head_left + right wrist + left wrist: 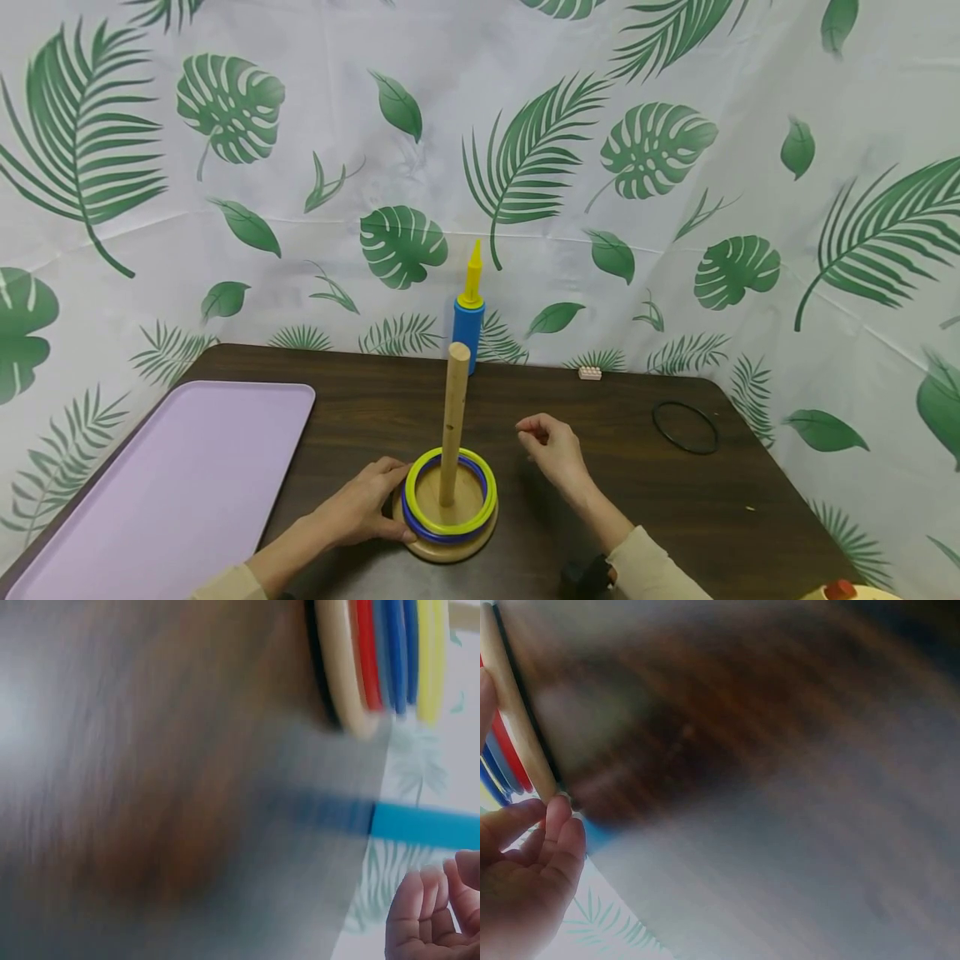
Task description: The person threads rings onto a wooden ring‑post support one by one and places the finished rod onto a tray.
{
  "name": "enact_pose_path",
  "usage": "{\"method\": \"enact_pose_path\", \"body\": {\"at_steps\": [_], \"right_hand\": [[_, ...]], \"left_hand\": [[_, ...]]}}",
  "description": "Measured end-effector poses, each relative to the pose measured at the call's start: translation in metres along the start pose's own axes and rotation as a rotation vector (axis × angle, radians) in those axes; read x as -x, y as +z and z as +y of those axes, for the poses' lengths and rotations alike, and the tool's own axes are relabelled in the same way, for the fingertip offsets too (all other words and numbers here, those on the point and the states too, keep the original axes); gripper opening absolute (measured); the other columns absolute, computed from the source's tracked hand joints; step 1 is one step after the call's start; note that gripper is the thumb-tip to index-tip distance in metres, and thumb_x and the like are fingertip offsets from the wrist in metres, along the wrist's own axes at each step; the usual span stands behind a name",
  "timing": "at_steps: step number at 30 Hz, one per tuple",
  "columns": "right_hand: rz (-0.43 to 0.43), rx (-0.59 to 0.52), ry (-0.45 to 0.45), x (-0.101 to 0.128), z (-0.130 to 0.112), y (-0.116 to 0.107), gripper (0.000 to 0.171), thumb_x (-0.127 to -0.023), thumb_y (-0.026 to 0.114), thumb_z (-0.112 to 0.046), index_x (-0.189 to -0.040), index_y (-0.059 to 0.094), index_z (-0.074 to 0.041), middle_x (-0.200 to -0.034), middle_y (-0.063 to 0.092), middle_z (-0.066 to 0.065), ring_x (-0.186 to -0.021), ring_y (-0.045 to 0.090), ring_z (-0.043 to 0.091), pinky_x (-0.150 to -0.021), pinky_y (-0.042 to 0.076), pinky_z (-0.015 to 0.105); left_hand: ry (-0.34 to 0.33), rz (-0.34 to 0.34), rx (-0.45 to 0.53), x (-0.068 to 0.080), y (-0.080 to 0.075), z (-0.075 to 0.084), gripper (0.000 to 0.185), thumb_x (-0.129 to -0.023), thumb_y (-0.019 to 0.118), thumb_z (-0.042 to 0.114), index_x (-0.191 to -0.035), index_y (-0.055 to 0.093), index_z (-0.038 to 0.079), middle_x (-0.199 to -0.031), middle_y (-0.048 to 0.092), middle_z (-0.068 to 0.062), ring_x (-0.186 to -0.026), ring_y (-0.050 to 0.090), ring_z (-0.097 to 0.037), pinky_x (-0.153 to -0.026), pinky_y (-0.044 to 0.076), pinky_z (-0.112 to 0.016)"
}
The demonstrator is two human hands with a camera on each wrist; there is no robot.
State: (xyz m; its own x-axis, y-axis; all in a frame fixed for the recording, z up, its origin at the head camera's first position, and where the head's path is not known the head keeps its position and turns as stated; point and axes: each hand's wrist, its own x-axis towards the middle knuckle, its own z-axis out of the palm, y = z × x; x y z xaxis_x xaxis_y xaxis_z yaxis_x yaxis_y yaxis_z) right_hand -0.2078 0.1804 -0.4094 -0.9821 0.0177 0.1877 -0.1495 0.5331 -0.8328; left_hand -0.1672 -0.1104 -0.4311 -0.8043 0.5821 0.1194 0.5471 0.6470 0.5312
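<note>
A round wooden base [433, 552] with an upright wooden peg [453, 417] stands on the table, a ring-stacking stand. Rings are stacked around the peg, a yellow ring [491, 498] on top and a blue ring [442, 538] below it. The right wrist view also shows a red ring [367, 660] low in the stack, just above the base. My left hand [363, 504] grips the base's left edge, thumb at the near side and fingers farther back. To the right of the stand, my right hand [557, 454] hovers with loosely curled fingers, holding nothing.
Behind the peg stands a blue and yellow hand pump [468, 321]. A lilac tray [172, 483] lies on the left. On the right are a dark thin ring [686, 448] and a small pale toy brick [590, 373] near the back edge. A leaf-patterned cloth hangs behind the table.
</note>
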Motion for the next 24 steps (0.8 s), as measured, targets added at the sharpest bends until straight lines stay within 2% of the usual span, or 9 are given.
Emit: {"method": "enact_pose_path", "body": {"at_steps": [8,10,17,24], "right_hand": [[0.126,0.009,0.101,-0.016,0.023,-0.051,0.015,-0.087,0.061,-0.001,-0.1,0.065,0.006,-0.084,0.064,0.013,-0.068,0.06,0.02,-0.061,0.055,0.031],[0.161,0.015,0.12,-0.019,0.03,-0.064,0.017,-0.088,0.06,-0.002,-0.102,0.064,0.007,-0.085,0.064,0.013,-0.066,0.06,0.017,-0.063,0.055,0.033],[0.28,-0.035,0.212,-0.024,0.053,-0.102,0.025,-0.089,0.057,-0.003,-0.109,0.059,0.012,-0.076,0.06,0.0,-0.06,0.059,0.005,-0.06,0.054,0.021],[0.395,-0.07,0.278,-0.023,0.074,-0.129,0.027,-0.089,0.056,-0.004,-0.111,0.058,0.013,-0.069,0.056,-0.009,-0.055,0.057,-0.001,-0.056,0.053,0.019]], "left_hand": [[0.007,0.006,-0.012,-0.001,0.0,-0.001,0.083,-0.069,0.079,0.048,-0.129,0.053,-0.003,-0.121,0.053,-0.013,-0.11,0.052,-0.03,-0.091,0.046,-0.048],[0.008,0.005,-0.011,0.0,0.0,-0.001,0.083,-0.069,0.079,0.048,-0.129,0.053,-0.003,-0.121,0.053,-0.014,-0.111,0.052,-0.031,-0.091,0.046,-0.048],[-0.004,-0.008,0.008,0.0,0.0,-0.001,0.084,-0.069,0.078,0.05,-0.13,0.052,-0.002,-0.122,0.052,-0.013,-0.112,0.051,-0.031,-0.091,0.046,-0.049],[0.001,0.004,-0.003,-0.001,0.001,-0.001,0.083,-0.068,0.08,0.047,-0.13,0.052,-0.001,-0.12,0.053,-0.012,-0.11,0.052,-0.03,-0.09,0.047,-0.048]]}}
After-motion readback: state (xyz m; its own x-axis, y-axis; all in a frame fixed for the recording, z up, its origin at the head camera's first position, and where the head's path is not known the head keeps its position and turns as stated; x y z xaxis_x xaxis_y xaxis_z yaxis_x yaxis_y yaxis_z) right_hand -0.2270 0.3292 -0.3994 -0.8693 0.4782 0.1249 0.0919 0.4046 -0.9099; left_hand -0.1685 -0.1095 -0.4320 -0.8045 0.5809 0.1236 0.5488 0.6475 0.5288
